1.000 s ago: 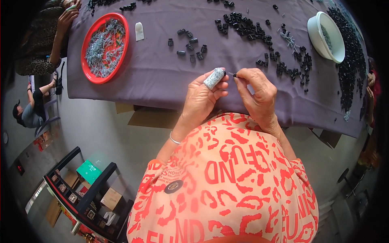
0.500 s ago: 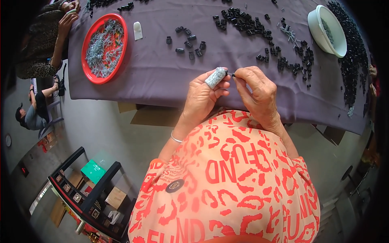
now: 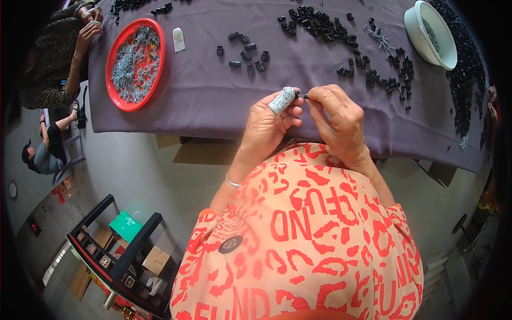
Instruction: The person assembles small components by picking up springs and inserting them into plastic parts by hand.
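Observation:
My left hand (image 3: 265, 121) wears a white, dark-speckled cover (image 3: 282, 101) over its thumb. Between that thumb and the fingers it pinches a small black plastic part (image 3: 297, 94). A thin, spring-like piece (image 3: 302, 96) bridges the short gap to my right hand (image 3: 340, 114). My right thumb and forefinger are closed on its dark end, which is too small to make out fully. Both hands are held just over the table's near edge. Beyond them several loose black parts (image 3: 245, 55) lie scattered on the purple-grey cloth (image 3: 208, 101).
To the left is a red tray (image 3: 109, 74) of thin silvery pieces, beside a white finger-shaped cover (image 3: 178, 39). Heaps of black parts (image 3: 320, 24) and a pale basin (image 3: 450, 58) occupy the far right. Another person's hand (image 3: 87, 37) shows at upper left.
The whole view has shifted slightly. Both hands keep the same grip and almost the same position, with the spring-like piece still between them.

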A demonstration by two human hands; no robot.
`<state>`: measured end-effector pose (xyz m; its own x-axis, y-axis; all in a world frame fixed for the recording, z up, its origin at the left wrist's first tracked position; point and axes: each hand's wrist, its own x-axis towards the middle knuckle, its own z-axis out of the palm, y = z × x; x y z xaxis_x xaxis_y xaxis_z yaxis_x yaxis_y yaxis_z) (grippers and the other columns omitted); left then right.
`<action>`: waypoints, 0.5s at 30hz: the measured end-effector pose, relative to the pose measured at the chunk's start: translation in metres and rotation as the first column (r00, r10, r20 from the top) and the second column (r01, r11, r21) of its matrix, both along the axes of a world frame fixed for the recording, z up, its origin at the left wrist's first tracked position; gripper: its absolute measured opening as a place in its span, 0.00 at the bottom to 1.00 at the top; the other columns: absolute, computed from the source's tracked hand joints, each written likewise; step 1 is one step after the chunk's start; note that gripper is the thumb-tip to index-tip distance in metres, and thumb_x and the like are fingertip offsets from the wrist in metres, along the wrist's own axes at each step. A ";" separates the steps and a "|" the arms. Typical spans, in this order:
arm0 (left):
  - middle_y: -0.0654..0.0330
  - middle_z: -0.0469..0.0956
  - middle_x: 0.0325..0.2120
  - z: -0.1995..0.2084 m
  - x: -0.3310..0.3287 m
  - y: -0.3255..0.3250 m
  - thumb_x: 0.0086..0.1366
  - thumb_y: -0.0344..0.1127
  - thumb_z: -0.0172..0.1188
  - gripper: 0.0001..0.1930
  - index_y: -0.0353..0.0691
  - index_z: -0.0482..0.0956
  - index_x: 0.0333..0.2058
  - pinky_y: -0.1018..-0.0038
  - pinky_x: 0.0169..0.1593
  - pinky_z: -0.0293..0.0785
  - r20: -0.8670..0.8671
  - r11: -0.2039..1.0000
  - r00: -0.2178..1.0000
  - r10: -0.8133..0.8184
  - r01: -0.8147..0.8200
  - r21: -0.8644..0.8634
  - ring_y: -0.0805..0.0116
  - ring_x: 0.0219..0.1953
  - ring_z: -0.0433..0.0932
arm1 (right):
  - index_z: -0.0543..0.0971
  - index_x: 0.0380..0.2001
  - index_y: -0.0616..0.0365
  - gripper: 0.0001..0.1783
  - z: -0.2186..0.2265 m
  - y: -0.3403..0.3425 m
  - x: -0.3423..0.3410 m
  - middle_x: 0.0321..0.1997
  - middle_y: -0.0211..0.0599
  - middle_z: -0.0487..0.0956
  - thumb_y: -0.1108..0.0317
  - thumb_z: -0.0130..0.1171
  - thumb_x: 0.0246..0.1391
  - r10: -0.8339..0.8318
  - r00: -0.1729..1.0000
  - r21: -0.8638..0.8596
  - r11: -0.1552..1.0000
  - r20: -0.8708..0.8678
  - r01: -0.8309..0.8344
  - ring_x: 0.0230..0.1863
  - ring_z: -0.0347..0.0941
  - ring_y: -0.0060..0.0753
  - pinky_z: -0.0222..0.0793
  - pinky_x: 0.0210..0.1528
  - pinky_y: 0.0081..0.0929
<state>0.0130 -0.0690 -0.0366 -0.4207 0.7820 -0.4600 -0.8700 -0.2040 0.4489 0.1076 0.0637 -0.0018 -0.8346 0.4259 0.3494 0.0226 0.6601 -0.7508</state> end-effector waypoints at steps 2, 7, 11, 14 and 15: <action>0.57 0.78 0.35 -0.001 0.000 0.000 0.67 0.32 0.52 0.13 0.31 0.73 0.46 0.79 0.33 0.79 -0.002 1.000 1.000 0.001 -0.001 -0.006 0.74 0.32 0.78 | 0.76 0.31 0.63 0.10 -0.001 0.000 0.000 0.30 0.40 0.77 0.85 0.60 0.43 -0.002 1.000 0.025 1.000 0.021 0.001 0.30 0.76 0.37 0.72 0.32 0.27; 0.56 0.78 0.36 -0.001 0.000 -0.001 0.67 0.32 0.53 0.13 0.31 0.74 0.47 0.79 0.34 0.79 -0.014 1.000 1.000 -0.003 0.003 -0.021 0.73 0.33 0.78 | 0.76 0.32 0.63 0.10 -0.003 0.000 0.001 0.30 0.40 0.77 0.85 0.60 0.43 0.005 1.000 0.001 1.000 0.019 -0.005 0.30 0.76 0.37 0.72 0.32 0.27; 0.56 0.78 0.36 0.000 -0.001 -0.002 0.67 0.32 0.53 0.13 0.30 0.74 0.47 0.80 0.34 0.79 -0.076 0.999 0.997 -0.011 0.007 -0.046 0.73 0.33 0.78 | 0.76 0.31 0.63 0.10 -0.004 0.001 0.001 0.30 0.40 0.77 0.85 0.59 0.43 0.013 1.000 0.020 1.000 0.015 -0.013 0.30 0.76 0.37 0.72 0.31 0.27; 0.56 0.78 0.36 0.001 0.000 -0.002 0.67 0.31 0.53 0.13 0.30 0.74 0.46 0.80 0.34 0.79 -0.106 0.997 0.994 -0.018 0.011 -0.073 0.74 0.33 0.78 | 0.76 0.31 0.63 0.10 -0.006 0.001 0.002 0.30 0.39 0.77 0.85 0.59 0.43 0.014 1.000 0.015 1.000 0.020 -0.014 0.30 0.75 0.36 0.72 0.31 0.26; 0.56 0.78 0.36 0.001 0.000 -0.001 0.67 0.31 0.53 0.13 0.30 0.74 0.46 0.80 0.34 0.79 -0.121 0.996 0.992 -0.029 0.018 -0.090 0.74 0.32 0.78 | 0.76 0.31 0.63 0.10 -0.006 0.000 0.001 0.30 0.39 0.77 0.85 0.59 0.43 0.014 1.000 0.014 1.000 0.020 -0.015 0.30 0.75 0.36 0.72 0.31 0.26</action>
